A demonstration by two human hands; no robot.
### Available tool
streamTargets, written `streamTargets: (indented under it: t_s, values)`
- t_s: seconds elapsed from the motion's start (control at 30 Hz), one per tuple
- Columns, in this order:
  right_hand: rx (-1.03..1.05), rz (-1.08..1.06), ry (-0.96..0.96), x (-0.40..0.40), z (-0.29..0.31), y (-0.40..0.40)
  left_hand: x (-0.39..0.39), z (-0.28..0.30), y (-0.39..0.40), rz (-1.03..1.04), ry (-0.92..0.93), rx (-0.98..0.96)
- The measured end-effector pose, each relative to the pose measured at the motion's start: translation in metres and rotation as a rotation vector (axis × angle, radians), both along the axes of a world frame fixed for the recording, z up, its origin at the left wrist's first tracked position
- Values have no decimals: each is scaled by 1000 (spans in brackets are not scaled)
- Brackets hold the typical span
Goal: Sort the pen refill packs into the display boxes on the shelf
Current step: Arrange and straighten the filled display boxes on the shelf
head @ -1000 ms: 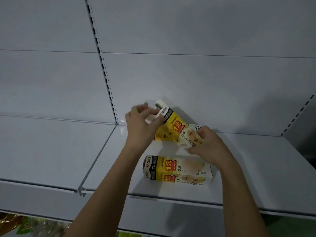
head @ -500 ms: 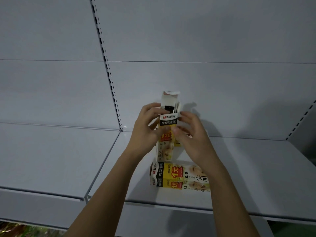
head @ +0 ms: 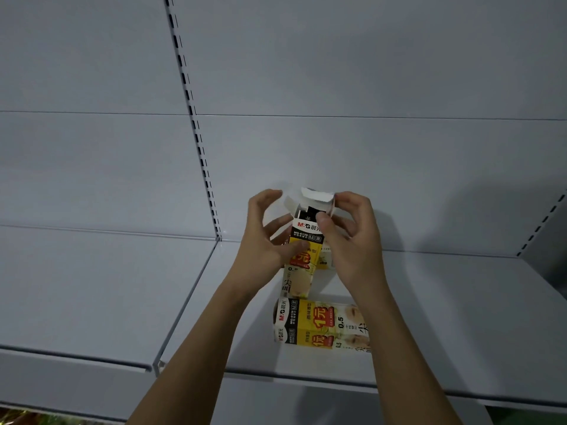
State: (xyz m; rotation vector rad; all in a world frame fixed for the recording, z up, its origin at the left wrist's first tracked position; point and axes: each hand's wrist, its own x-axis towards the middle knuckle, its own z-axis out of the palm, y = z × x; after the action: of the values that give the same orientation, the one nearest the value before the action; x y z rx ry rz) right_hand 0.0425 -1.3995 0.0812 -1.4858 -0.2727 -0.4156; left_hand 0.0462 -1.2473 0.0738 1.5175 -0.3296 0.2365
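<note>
An upright box point(head: 302, 250) is held above the shelf point(head: 460, 317), near the back panel point(head: 368, 154). The left hand point(head: 264, 240) grips its body, thumb across the yellow front, fingers curled behind. The right hand point(head: 349, 237) pinches the white top flap point(head: 317, 197) between thumb and forefinger; the flap stands raised and the box mouth shows dark. A second box point(head: 320, 328) lies on its side on the shelf, just in front of and below the held one, apart from both hands.

Step in hand, by my judgement: opening the top so the box serves as a display box. To do it well, the left hand should hold the body square without crushing the card walls, while the right folds the flap back along its crease rather than tearing it. The side tabs appear partly lifted; they need clearing before the flap is tucked. Contents cannot be made out.

Legible markings: "M&G" in red on a white band, with Chinese characters beside it; "MG-6139" on the black band; a large red "1元" on yellow; "0.5"; "GEL REFILL" on the lying box, faint. Smaller print is unreadable.
</note>
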Motion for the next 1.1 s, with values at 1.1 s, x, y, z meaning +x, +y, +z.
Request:
streamTargets:
  t_s: [1.1]
  values:
    - [-257,-525,-4,22,15,20,-6,-9,-37,216,-185,64]
